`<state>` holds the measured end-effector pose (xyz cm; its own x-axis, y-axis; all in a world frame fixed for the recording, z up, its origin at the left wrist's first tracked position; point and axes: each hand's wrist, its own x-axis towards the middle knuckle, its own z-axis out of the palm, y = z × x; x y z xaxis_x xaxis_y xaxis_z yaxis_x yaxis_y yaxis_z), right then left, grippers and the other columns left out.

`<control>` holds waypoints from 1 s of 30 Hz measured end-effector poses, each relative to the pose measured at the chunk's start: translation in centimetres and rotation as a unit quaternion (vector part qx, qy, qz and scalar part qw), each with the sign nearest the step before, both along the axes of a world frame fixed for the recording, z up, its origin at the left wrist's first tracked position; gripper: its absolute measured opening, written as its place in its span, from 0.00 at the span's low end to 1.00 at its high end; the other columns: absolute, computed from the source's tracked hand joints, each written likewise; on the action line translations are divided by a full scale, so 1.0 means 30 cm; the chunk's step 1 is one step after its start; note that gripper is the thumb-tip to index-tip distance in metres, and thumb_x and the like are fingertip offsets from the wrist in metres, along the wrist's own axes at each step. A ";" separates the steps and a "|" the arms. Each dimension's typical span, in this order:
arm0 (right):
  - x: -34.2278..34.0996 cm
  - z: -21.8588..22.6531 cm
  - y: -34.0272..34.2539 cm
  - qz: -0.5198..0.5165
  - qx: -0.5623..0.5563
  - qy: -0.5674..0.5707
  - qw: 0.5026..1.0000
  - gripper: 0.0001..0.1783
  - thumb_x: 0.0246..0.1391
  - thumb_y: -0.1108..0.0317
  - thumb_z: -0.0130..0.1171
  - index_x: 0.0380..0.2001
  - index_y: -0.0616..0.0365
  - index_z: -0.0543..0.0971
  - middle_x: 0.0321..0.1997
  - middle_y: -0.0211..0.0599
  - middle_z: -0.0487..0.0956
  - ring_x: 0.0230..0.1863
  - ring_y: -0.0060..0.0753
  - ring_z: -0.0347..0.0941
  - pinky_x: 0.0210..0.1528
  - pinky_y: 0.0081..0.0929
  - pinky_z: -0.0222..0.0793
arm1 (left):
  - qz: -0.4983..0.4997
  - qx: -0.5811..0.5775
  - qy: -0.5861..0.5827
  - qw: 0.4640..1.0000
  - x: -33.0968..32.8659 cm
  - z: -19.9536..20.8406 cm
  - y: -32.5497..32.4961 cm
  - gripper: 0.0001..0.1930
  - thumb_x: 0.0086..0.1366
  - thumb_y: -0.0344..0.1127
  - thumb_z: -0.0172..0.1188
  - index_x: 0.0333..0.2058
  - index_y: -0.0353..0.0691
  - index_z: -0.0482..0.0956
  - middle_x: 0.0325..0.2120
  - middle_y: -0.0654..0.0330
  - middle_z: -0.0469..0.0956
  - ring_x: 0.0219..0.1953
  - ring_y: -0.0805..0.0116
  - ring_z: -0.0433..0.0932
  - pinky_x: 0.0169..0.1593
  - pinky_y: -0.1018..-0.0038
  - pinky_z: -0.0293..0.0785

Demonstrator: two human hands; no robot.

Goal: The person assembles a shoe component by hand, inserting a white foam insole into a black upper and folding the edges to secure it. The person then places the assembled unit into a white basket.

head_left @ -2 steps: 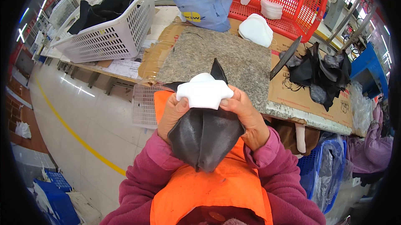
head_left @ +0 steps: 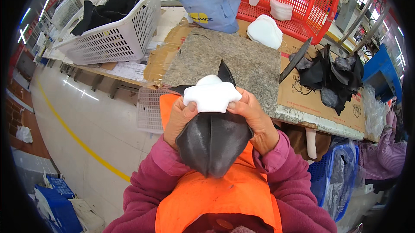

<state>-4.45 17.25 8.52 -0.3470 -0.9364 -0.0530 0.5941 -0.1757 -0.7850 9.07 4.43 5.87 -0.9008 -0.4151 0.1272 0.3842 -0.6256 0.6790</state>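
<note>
In front of my chest I hold a thick white pad (head_left: 211, 97) against a black leather piece (head_left: 214, 142) with a seam down its middle. My left hand (head_left: 181, 118) pinches the left end of the pad, thumb on top, its other fingers behind the leather. At the opposite end my right hand (head_left: 255, 118) grips the pad and leather the same way. The rounded leather part hangs below the pad, over my orange apron (head_left: 216, 198). Two dark pointed tips stick out beyond the pad at the top.
A stone slab (head_left: 233, 55) lies on the bench ahead. Right of it are a knife-like dark blade (head_left: 296, 60) and a heap of black pieces (head_left: 335, 75). Behind stand a white basket (head_left: 116, 38), a blue bag (head_left: 212, 4), stacked white pads (head_left: 265, 32) and a red basket (head_left: 320, 4).
The black leather piece has shifted very slightly, its lower part moving a little to the right. Both hands keep the same grip.
</note>
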 end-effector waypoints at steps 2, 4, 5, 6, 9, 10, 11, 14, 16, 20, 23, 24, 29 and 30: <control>-0.021 -0.015 -0.012 -0.014 0.022 0.057 0.998 0.22 0.53 0.71 0.63 0.51 0.66 0.73 0.47 0.35 0.79 0.49 0.23 0.75 0.52 0.23 0.71 | -0.007 -0.006 -0.004 1.000 0.010 0.013 0.015 0.23 0.60 0.36 0.67 0.51 0.30 0.75 0.45 0.56 0.80 0.45 0.70 0.79 0.52 0.74 0.75; -0.035 -0.023 -0.020 -0.038 0.006 0.142 0.989 0.21 0.53 0.71 0.63 0.49 0.66 0.74 0.45 0.33 0.79 0.47 0.22 0.75 0.52 0.22 0.71 | 0.042 -0.052 -0.056 0.996 0.018 0.013 0.040 0.22 0.59 0.34 0.68 0.50 0.31 0.75 0.44 0.57 0.80 0.44 0.72 0.79 0.51 0.75 0.74; -0.037 -0.026 -0.021 -0.053 0.005 0.182 0.982 0.20 0.53 0.72 0.63 0.48 0.65 0.74 0.45 0.32 0.80 0.46 0.21 0.75 0.52 0.21 0.70 | 0.065 -0.074 -0.079 0.992 0.023 0.009 0.052 0.22 0.58 0.32 0.68 0.49 0.31 0.75 0.44 0.58 0.80 0.44 0.73 0.79 0.50 0.75 0.74; -0.033 -0.028 -0.022 -0.066 -0.001 0.200 0.978 0.17 0.53 0.72 0.62 0.46 0.65 0.75 0.43 0.31 0.80 0.44 0.20 0.75 0.50 0.21 0.71 | 0.083 -0.051 -0.064 0.993 0.022 0.001 0.071 0.19 0.58 0.29 0.68 0.48 0.32 0.75 0.43 0.60 0.80 0.43 0.75 0.78 0.49 0.77 0.73; -0.016 -0.035 -0.023 -0.118 -0.019 0.303 0.945 0.14 0.51 0.73 0.62 0.42 0.64 0.75 0.41 0.30 0.80 0.42 0.20 0.75 0.46 0.21 0.71 | 0.155 -0.114 -0.071 0.979 0.004 -0.030 0.087 0.17 0.59 0.26 0.66 0.48 0.32 0.76 0.43 0.60 0.80 0.44 0.76 0.77 0.49 0.78 0.73; -0.008 -0.039 -0.024 -0.141 -0.001 0.340 0.930 0.14 0.50 0.73 0.63 0.41 0.63 0.76 0.39 0.31 0.80 0.41 0.21 0.75 0.44 0.22 0.70 | 0.180 -0.153 -0.087 0.968 -0.011 -0.041 0.083 0.13 0.63 0.27 0.62 0.46 0.33 0.77 0.41 0.59 0.81 0.40 0.75 0.79 0.45 0.78 0.76; 0.001 -0.045 -0.026 -0.164 -0.008 0.380 0.910 0.13 0.49 0.73 0.64 0.39 0.63 0.76 0.38 0.32 0.80 0.40 0.21 0.76 0.43 0.22 0.70 | 0.183 -0.148 -0.081 0.968 -0.019 -0.053 0.080 0.12 0.63 0.27 0.62 0.45 0.33 0.77 0.40 0.59 0.81 0.40 0.75 0.80 0.45 0.78 0.76; 0.016 -0.067 -0.026 -0.220 -0.043 0.471 0.853 0.13 0.44 0.72 0.65 0.34 0.61 0.75 0.33 0.36 0.79 0.35 0.28 0.76 0.37 0.26 0.69 | 0.185 -0.112 -0.033 0.976 -0.050 -0.082 0.060 0.09 0.63 0.26 0.64 0.42 0.33 0.79 0.36 0.62 0.81 0.35 0.78 0.78 0.40 0.80 0.75; 0.015 -0.077 -0.024 -0.277 -0.061 0.611 0.740 0.13 0.39 0.73 0.64 0.30 0.60 0.73 0.26 0.43 0.73 0.27 0.45 0.72 0.32 0.33 0.67 | 0.224 -0.144 -0.048 0.963 -0.074 -0.089 0.040 0.08 0.64 0.26 0.63 0.42 0.34 0.79 0.36 0.63 0.81 0.35 0.79 0.78 0.39 0.80 0.74; -0.011 -0.063 -0.037 -0.307 -0.134 0.630 0.700 0.14 0.37 0.76 0.63 0.30 0.61 0.73 0.27 0.44 0.71 0.29 0.50 0.71 0.30 0.38 0.66 | 0.264 -0.157 -0.001 0.952 -0.191 -0.079 0.028 0.06 0.63 0.23 0.60 0.39 0.37 0.79 0.34 0.66 0.80 0.34 0.80 0.77 0.38 0.80 0.74; -0.078 -0.013 -0.019 -0.349 -0.118 0.642 0.672 0.15 0.37 0.77 0.63 0.33 0.61 0.74 0.28 0.44 0.71 0.31 0.51 0.72 0.31 0.37 0.67 | 0.340 -0.187 0.016 0.921 -0.303 -0.054 0.046 0.08 0.62 0.21 0.59 0.40 0.37 0.77 0.35 0.67 0.80 0.36 0.79 0.76 0.40 0.79 0.74; -0.100 0.004 -0.006 -0.365 -0.115 0.635 0.672 0.15 0.37 0.77 0.63 0.34 0.61 0.75 0.28 0.44 0.71 0.32 0.51 0.72 0.31 0.37 0.67 | 0.356 -0.176 0.035 0.917 -0.333 -0.046 0.066 0.09 0.62 0.21 0.59 0.40 0.37 0.77 0.36 0.67 0.79 0.37 0.79 0.76 0.41 0.79 0.74; -0.219 0.091 0.101 -0.460 -0.063 0.579 0.670 0.15 0.41 0.80 0.62 0.36 0.60 0.75 0.26 0.45 0.72 0.29 0.52 0.74 0.30 0.33 0.69 | 0.287 -0.260 0.078 0.919 -0.420 0.031 0.170 0.16 0.58 0.21 0.66 0.45 0.36 0.76 0.41 0.62 0.80 0.42 0.77 0.78 0.47 0.78 0.74; -0.248 0.108 0.124 -0.510 -0.062 0.614 0.599 0.14 0.43 0.80 0.61 0.36 0.59 0.76 0.26 0.46 0.75 0.28 0.50 0.76 0.30 0.32 0.69 | 0.228 -0.233 0.084 0.942 -0.431 0.052 0.185 0.17 0.54 0.22 0.70 0.43 0.35 0.77 0.40 0.62 0.80 0.41 0.76 0.78 0.48 0.78 0.74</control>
<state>-11.88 20.98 11.75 -0.4471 -0.1748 0.8772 -0.8848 -0.0578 -0.4625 -3.85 9.97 7.44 -0.5934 -0.6171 0.5168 0.6675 -0.0185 0.7443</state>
